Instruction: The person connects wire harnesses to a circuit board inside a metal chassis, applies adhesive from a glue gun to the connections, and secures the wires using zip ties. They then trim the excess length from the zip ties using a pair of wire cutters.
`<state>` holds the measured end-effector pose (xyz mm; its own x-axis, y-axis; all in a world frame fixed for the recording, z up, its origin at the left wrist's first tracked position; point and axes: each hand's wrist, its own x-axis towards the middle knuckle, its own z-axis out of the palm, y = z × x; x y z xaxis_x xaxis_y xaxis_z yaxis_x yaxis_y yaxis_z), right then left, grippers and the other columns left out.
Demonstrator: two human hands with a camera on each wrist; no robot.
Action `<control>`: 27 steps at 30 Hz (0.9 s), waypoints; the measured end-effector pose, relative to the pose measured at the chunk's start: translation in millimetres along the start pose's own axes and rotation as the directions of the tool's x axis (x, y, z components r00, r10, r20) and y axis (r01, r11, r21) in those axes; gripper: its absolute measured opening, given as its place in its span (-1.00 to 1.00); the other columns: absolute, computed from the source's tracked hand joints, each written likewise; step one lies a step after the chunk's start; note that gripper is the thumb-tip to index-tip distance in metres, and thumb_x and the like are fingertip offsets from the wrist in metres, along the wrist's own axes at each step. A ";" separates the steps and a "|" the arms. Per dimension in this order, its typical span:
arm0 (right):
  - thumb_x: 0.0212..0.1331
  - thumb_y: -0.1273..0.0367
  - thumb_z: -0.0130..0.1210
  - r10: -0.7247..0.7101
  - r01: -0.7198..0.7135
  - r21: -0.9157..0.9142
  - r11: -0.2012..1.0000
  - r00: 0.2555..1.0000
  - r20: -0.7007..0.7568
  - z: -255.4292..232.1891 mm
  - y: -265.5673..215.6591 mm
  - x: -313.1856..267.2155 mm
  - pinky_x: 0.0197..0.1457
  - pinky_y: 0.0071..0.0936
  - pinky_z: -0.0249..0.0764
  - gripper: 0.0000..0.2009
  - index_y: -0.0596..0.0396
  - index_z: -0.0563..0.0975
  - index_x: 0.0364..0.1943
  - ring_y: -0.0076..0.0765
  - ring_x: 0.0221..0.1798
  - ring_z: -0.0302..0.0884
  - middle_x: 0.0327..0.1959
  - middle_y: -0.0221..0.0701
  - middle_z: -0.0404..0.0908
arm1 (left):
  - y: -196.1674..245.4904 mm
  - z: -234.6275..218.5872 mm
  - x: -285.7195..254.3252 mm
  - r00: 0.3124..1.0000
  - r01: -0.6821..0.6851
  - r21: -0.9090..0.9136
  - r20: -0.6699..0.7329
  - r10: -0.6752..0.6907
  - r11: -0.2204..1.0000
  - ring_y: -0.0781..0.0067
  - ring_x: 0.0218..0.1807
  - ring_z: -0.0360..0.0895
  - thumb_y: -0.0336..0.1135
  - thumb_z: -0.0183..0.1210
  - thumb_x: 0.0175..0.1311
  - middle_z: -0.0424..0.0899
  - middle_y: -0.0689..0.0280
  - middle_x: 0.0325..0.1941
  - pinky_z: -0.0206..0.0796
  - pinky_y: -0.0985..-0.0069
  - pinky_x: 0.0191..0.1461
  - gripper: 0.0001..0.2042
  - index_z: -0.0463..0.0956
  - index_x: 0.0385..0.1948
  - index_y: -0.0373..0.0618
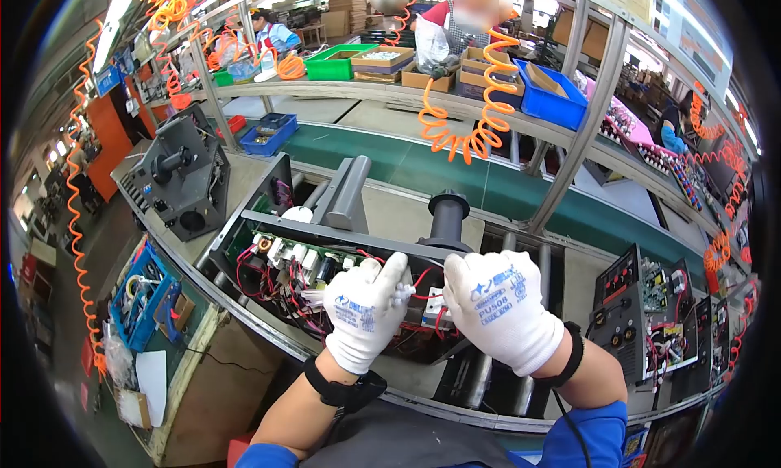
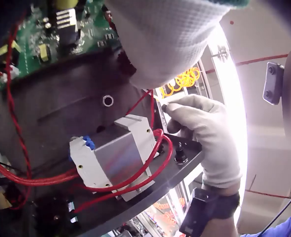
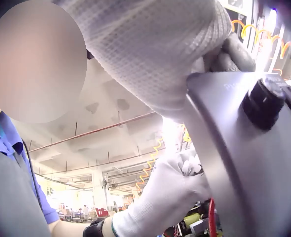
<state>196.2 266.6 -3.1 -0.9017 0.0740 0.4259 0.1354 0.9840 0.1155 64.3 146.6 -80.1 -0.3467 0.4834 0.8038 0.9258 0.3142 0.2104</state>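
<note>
- The conveyor line (image 1: 521,187), with its green belt, runs across the bench; on its near rail sits an open machine chassis (image 1: 268,224), lying tilted with its innards facing the person.
- The chassis's dark front panel (image 2: 150,185) is at the person's end; a black knob (image 3: 264,101) stands on its outer face.
- Inside are a green circuit board (image 2: 46,29), a grey metal-cased block (image 2: 118,153) and looped red wires (image 2: 157,148).
- The right hand (image 1: 498,305), in a white glove, has its fingers curled over the edge of the front panel, gripping it just beside the knob.
- The left hand (image 1: 368,304), also gloved, is partly closed, its fingertips pinching something small and white at the panel's inner edge, near the red wires; what it is cannot be told.
- A blue parts bin (image 1: 142,297) sits well to the left, below the rail.
</note>
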 end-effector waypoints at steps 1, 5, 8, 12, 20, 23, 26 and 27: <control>-0.03 0.32 0.15 0.004 -0.004 0.011 1.000 1.000 -0.025 -1.0 0.7 -0.9 -0.46 -0.35 0.35 -0.88 -0.04 0.46 -0.42 -0.31 -0.56 0.55 -0.63 -0.42 0.51 | -1.4 -0.5 -0.3 1.000 -0.021 -0.004 -0.006 0.021 1.000 0.26 -0.59 0.45 -0.36 0.31 -0.04 0.41 0.31 -0.62 0.25 0.36 -0.55 -0.81 0.56 -0.35 0.02; -0.04 0.31 0.16 -0.012 0.011 0.079 0.997 1.000 0.005 0.6 5.5 -0.9 -0.46 -0.35 0.36 -0.86 -0.03 0.46 -0.42 -0.30 -0.56 0.56 -0.65 -0.42 0.51 | -2.0 6.9 0.7 0.999 0.027 0.056 -0.045 -0.024 0.998 0.26 -0.58 0.44 -0.38 0.29 -0.10 0.41 0.31 -0.61 0.25 0.35 -0.53 -0.81 0.54 -0.40 0.05; -0.01 0.30 0.16 -0.041 0.039 0.037 0.999 0.998 0.047 0.4 5.7 3.7 -0.46 -0.35 0.36 -0.86 -0.03 0.46 -0.42 -0.29 -0.55 0.57 -0.64 -0.41 0.52 | 4.1 4.8 6.1 0.998 0.062 0.086 0.001 -0.062 0.994 0.25 -0.54 0.47 -0.44 0.33 -0.11 0.46 0.29 -0.59 0.29 0.36 -0.49 -0.81 0.57 -0.41 -0.04; 0.01 0.31 0.16 -0.046 0.037 0.103 0.994 0.995 0.088 3.5 10.2 5.7 -0.46 -0.30 0.38 -0.87 -0.02 0.47 -0.40 -0.25 -0.54 0.58 -0.64 -0.41 0.51 | 3.0 6.1 7.8 0.997 0.074 0.099 0.025 -0.077 0.992 0.25 -0.49 0.51 -0.42 0.33 -0.10 0.51 0.27 -0.54 0.34 0.36 -0.44 -0.83 0.57 -0.43 -0.02; 0.07 0.38 0.10 -0.158 0.168 0.177 0.970 0.985 -0.073 5.0 14.9 17.8 -0.44 -0.27 0.41 -0.85 0.03 0.48 -0.26 -0.19 -0.50 0.57 -0.58 -0.36 0.53 | -9.6 -39.6 17.3 0.923 0.262 -0.130 0.322 -0.209 0.956 0.32 -0.44 0.58 -0.33 0.30 0.01 0.54 0.29 -0.47 0.41 0.44 -0.33 -0.86 0.60 -0.39 -0.10; 0.00 0.44 0.13 -0.250 0.199 0.306 0.931 0.958 0.137 9.5 2.7 34.5 -0.37 -0.29 0.48 -0.67 0.05 0.51 -0.07 -0.16 -0.37 0.61 -0.49 -0.33 0.56 | -17.0 -57.0 27.8 0.611 0.787 -0.485 0.695 -0.378 0.382 0.75 -0.49 0.42 -0.42 0.27 0.13 0.56 0.44 -0.48 0.29 0.67 -0.40 -0.90 0.58 -0.38 -0.22; 0.10 0.43 0.05 -0.323 0.254 0.448 0.857 0.943 0.084 21.3 2.6 47.1 -0.39 -0.17 0.46 -0.85 0.08 0.46 -0.23 -0.11 -0.43 0.59 -0.54 -0.27 0.53 | -25.8 -58.6 28.8 0.615 0.788 -0.573 0.723 -0.314 0.224 0.77 -0.48 0.41 -0.46 0.27 0.15 0.57 0.46 -0.50 0.26 0.72 -0.40 -0.90 0.57 -0.35 -0.26; 0.15 0.42 0.04 -0.320 0.252 0.503 0.827 0.946 0.051 23.3 4.7 49.8 -0.35 -0.19 0.49 -0.88 0.10 0.49 -0.25 -0.08 -0.41 0.61 -0.53 -0.25 0.56 | -29.0 -58.0 29.4 0.622 0.782 -0.557 0.721 -0.305 0.278 0.78 -0.48 0.40 -0.46 0.27 0.17 0.56 0.48 -0.50 0.24 0.75 -0.41 -0.88 0.56 -0.33 -0.28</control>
<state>142.3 278.7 -2.2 -0.9174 -0.2365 0.3202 -0.3221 0.9137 -0.2480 36.0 104.3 -30.3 -0.6071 0.7939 0.0345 0.0698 0.0100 0.9975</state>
